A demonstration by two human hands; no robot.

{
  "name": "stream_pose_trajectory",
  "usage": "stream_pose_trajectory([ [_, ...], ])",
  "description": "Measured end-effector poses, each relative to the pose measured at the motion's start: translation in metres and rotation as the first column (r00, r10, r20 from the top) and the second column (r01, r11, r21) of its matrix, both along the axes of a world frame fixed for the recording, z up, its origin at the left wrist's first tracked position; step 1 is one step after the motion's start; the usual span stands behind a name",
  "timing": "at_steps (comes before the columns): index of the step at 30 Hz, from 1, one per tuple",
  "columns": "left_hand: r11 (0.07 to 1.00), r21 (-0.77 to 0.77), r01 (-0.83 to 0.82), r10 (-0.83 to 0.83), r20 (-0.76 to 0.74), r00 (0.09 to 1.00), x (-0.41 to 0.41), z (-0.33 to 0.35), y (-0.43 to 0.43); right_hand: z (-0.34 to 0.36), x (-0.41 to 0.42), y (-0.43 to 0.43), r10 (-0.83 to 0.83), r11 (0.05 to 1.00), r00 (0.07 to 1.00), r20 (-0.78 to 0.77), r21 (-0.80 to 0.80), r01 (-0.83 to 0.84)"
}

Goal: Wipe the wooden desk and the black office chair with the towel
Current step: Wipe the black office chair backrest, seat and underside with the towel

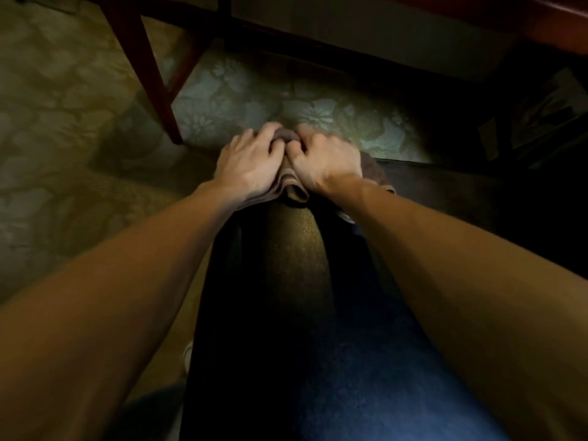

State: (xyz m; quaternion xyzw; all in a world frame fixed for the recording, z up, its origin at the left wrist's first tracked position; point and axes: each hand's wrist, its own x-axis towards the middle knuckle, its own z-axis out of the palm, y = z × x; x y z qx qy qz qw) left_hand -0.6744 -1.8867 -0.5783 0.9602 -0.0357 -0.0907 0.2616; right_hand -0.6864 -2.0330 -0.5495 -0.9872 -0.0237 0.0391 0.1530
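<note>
A brown towel point(294, 189) lies bunched on my knee, at the middle of the view. My left hand point(251, 160) and my right hand point(321, 160) sit side by side on it, fingers curled into the cloth, thumbs nearly touching. The wooden desk shows only as a reddish leg point(143, 68) at the upper left and a reddish edge point(553, 23) at the top right. A dark flat surface point(445, 192) lies right of my knee; I cannot tell whether it belongs to the black office chair.
Patterned green carpet point(241, 93) covers the floor ahead and to the left. My legs in dark trousers point(286, 281) fill the lower middle. Dark shadow and a dim object point(541, 113) fill the space under the desk on the right.
</note>
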Motion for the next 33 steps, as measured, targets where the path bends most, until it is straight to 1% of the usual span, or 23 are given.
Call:
stream_pose_trajectory([
  [4, 0.992, 0.094, 0.08, -0.09, 0.108, 0.99, -0.049, 0.003, 0.022, -0.001, -0.04, 0.011, 0.098, 0.995, 0.994, 0.039, 0.004, -0.098],
  [7, 1.0, 0.028, -0.01, 0.005, 0.184, 0.983, -0.097, 0.011, 0.033, 0.0, -0.081, 0.019, 0.166, 0.986, 0.984, 0.071, -0.005, -0.166],
  [8, 0.999, 0.02, -0.032, 0.028, 0.188, 0.982, -0.114, 0.015, 0.035, 0.0, -0.096, 0.021, 0.186, 0.982, 0.979, 0.08, -0.009, -0.186],
  [10, 0.997, 0.063, -0.044, 0.033, 0.171, 0.985, -0.15, 0.02, 0.039, 0.0, -0.128, 0.024, 0.216, 0.976, 0.974, 0.073, -0.011, -0.216],
  [15, 0.994, 0.095, -0.053, 0.038, 0.157, 0.987, -0.255, 0.031, 0.041, 0.003, -0.224, 0.022, 0.285, 0.958, 0.959, -0.004, -0.032, -0.285],
  [18, 0.985, 0.174, -0.014, -0.014, 0.153, 0.988, -0.322, 0.032, 0.037, 0.003, -0.282, 0.007, 0.335, 0.94, 0.941, -0.038, -0.049, -0.337],
  [21, 0.968, 0.235, 0.084, -0.111, 0.105, 0.988, -0.375, 0.034, 0.033, 0.005, -0.33, -0.016, 0.371, 0.924, 0.925, -0.081, -0.068, -0.376],
  [24, 0.941, 0.296, 0.164, -0.189, 0.057, 0.98, -0.423, 0.034, 0.015, 0.009, -0.378, -0.038, 0.336, 0.936, 0.94, -0.064, -0.084, -0.341],
  [26, 0.936, 0.293, 0.194, -0.212, 0.029, 0.977, -0.451, 0.033, -0.004, 0.007, -0.413, -0.05, 0.289, 0.954, 0.957, -0.035, -0.079, -0.291],
  [29, 0.927, 0.285, 0.245, -0.269, 0.046, 0.962, -0.477, 0.036, -0.031, -0.002, -0.462, -0.069, 0.206, 0.972, 0.978, -0.032, -0.107, -0.208],
  [31, 0.923, 0.292, 0.251, -0.281, 0.066, 0.957, -0.483, 0.038, -0.043, -0.007, -0.472, -0.082, 0.188, 0.969, 0.982, 0.006, -0.167, -0.185],
  [33, 0.925, 0.303, 0.229, -0.256, 0.052, 0.965, -0.486, 0.041, -0.054, -0.008, -0.473, -0.091, 0.212, 0.958, 0.977, 0.02, -0.203, -0.203],
])
